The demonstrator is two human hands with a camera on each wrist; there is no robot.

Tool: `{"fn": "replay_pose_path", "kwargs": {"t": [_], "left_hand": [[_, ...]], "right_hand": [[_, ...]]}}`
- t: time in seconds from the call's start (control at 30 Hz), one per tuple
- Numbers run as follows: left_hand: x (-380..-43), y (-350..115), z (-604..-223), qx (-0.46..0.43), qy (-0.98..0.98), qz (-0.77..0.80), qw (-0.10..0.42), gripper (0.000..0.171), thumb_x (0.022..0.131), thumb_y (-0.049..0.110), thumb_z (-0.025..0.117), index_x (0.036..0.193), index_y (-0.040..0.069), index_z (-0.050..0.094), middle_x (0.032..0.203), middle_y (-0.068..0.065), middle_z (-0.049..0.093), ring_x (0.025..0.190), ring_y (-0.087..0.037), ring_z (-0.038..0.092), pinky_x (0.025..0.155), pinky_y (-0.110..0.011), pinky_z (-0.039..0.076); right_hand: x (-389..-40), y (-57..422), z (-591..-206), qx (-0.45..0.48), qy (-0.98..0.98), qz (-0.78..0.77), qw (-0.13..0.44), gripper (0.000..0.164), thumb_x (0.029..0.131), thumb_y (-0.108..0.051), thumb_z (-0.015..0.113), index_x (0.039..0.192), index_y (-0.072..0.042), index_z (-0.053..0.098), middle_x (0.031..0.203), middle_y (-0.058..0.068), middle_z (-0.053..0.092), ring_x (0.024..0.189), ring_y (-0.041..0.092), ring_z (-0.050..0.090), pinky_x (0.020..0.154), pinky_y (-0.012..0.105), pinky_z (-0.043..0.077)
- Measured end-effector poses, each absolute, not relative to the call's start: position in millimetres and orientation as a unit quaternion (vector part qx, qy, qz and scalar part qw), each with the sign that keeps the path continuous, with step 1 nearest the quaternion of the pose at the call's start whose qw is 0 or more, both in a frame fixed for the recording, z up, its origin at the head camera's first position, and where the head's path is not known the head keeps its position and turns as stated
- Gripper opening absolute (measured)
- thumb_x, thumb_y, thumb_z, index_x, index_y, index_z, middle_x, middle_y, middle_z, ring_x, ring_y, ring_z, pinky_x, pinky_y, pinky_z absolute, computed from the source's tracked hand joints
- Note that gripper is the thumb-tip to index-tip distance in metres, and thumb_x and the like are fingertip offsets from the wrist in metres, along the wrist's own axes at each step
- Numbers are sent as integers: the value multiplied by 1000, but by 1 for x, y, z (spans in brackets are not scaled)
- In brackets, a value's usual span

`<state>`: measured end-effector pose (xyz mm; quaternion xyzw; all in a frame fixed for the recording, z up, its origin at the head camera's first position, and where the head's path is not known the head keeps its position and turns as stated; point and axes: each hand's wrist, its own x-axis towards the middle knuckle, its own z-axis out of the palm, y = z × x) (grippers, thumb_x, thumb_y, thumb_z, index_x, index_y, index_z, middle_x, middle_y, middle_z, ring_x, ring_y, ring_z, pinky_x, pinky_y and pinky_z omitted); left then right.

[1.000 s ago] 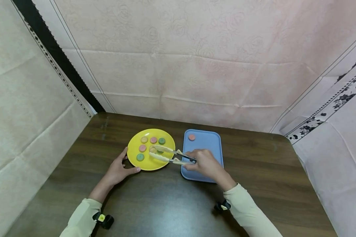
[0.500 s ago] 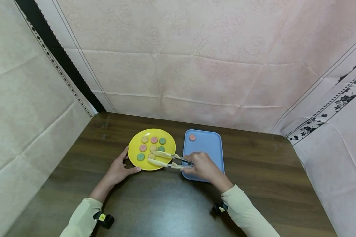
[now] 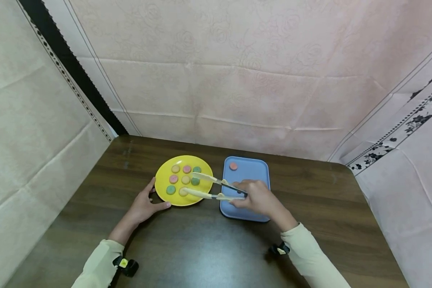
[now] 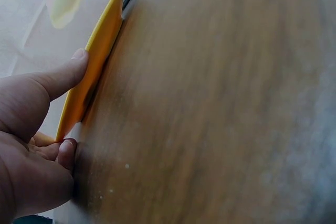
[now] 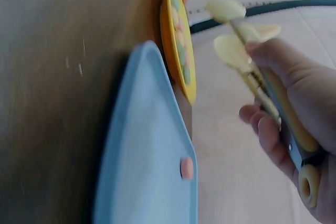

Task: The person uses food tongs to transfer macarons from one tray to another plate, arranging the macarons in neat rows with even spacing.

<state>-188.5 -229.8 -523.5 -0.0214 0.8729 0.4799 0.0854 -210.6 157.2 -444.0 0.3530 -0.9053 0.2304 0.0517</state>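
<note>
My left hand [image 3: 144, 206] holds the rim of a round yellow plate [image 3: 160, 196]. In the left wrist view its thumb [image 4: 71, 74] lies against the plate's edge, fingers curled at the rim. Several small macaron-like discs in pink [image 3: 173, 179], green [image 3: 171, 189] and yellow [image 3: 185, 179] lie on the plate in rows. My right hand [image 3: 257, 200] grips tongs [image 3: 216, 196] with pale tips. Those tips are spread apart above the plate's right side, nothing between them in the right wrist view. The lower tip overlaps the near yellow disc [image 3: 182, 192] in the head view.
Right of the plate, a blue tray [image 3: 250, 170] lies partly under my right hand. One pink disc [image 3: 233, 166] sits in its far left corner. The dark wooden table [image 3: 201, 248] ends at a pale patterned cloth [image 3: 237, 100] behind.
Half a second ago the tong tips were around the near yellow disc. Now they are spread wider and drawn back to the right, leaving it on the plate. The left hand stays put.
</note>
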Motion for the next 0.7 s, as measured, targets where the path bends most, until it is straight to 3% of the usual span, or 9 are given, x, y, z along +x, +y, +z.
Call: {"fn": "replay_pose_path", "kwargs": {"t": [0.2,0.43,0.7], "left_hand": [[-188,-231,-522,-22,872,482,85,120,83,38,87,164,4,5,156,-28,36,144,-42,34,113,-59,37],[-188,-230,-522,-19,870,486,82,119,84,36,86,164,3,5,156,-28,36,145,-41,33,113,-59,36],[-187,-229,-520,-23,869,487,88,119,84,36,86,164,3,5,156,-28,37,144,-41,33,114,-59,36]], "right_hand": [[-223,186,-438,337,-911,226,74,52,83,-34,86,123,-4,74,76,-4,64,63,5,47,52,22,43],[-240,220,-439,265,-934,224,82,62,82,-38,87,126,2,71,105,17,76,78,20,64,63,35,53],[-247,245,-442,226,-944,219,95,61,81,-35,87,125,5,71,97,18,75,67,16,51,54,27,40]]}}
